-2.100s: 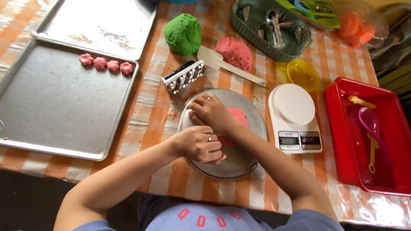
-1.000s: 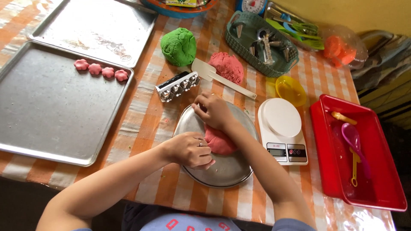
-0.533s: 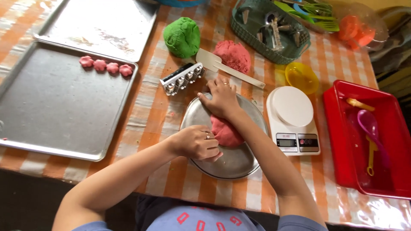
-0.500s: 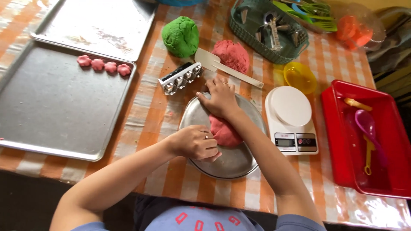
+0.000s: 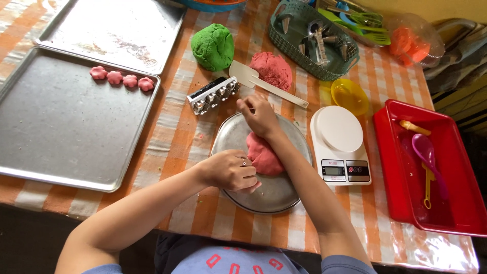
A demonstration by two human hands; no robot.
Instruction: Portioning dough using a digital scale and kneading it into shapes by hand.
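A lump of pink dough (image 5: pixel 261 152) lies on a round metal plate (image 5: pixel 284 200) in front of me. My left hand (image 5: pixel 231 170) is closed at the lump's near edge, and a bit of pink dough shows under its fingers. My right hand (image 5: pixel 258 114) is at the plate's far rim with its fingertips pinched together; what they hold, if anything, is hidden. Just beyond it lie a white spatula (image 5: pixel 264 83) and a metal mould block (image 5: pixel 213 95).
A green dough ball (image 5: pixel 213 45) and a second pink ball (image 5: pixel 271 68) sit further back. At left, a baking tray (image 5: pixel 66 127) carries several pink flower pieces (image 5: pixel 122 79). At right are a white scale (image 5: pixel 340 144), a yellow bowl (image 5: pixel 349 95), a red tray (image 5: pixel 456 218) and a green basket (image 5: pixel 284 40).
My right hand has lifted off the dough lump and moved to the plate's far rim, toward the spatula. My left hand has stayed at the lump's near edge.
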